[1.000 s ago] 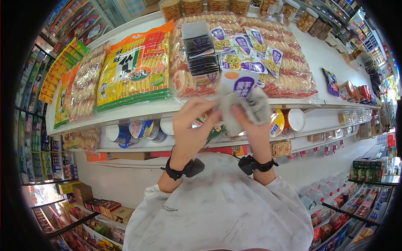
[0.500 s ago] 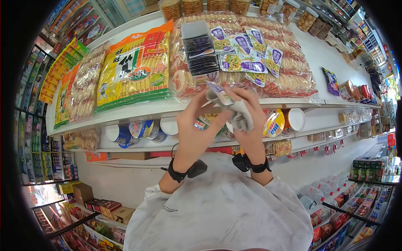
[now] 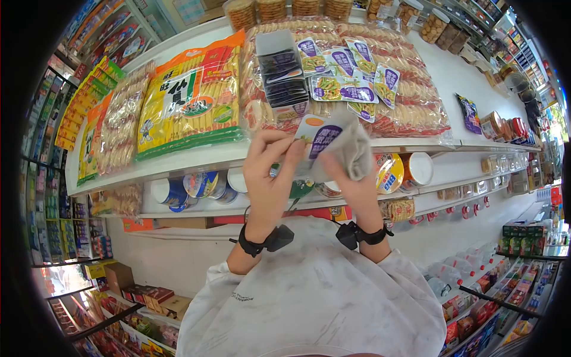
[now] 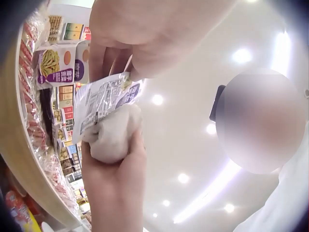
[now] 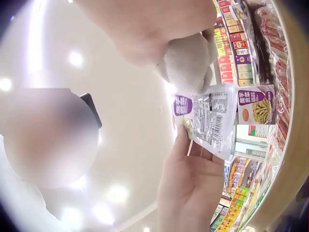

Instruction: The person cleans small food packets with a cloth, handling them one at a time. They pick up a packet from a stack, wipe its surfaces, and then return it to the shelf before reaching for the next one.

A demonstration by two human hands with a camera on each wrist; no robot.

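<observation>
A small white-and-purple snack packet point(image 3: 315, 134) is held over the shelf's front edge, its printed front facing up in the head view. My left hand point(image 3: 269, 169) pinches its left end between thumb and fingers. My right hand point(image 3: 358, 189) grips a bunched pale grey cloth point(image 3: 355, 152) against the packet's other end. The barcoded back of the packet point(image 4: 100, 104) shows in the left wrist view, with the cloth point(image 4: 115, 137) bundled in the right hand below it. Just beyond the hands stands an open display box point(image 3: 292, 111) of similar packets.
Several loose packets point(image 3: 360, 90) lie on clear bags of round crackers point(image 3: 416, 107). A yellow-and-orange snack bag point(image 3: 190, 95) is to the left. Tubs point(image 3: 418, 169) stand on the shelf beneath, and cookie jars point(image 3: 436, 27) line the back.
The packet was upright, then tilted nearly edge-on between both hands, and now lies face up further left. The cloth has shifted over its right end. The display box and loose packets stay put.
</observation>
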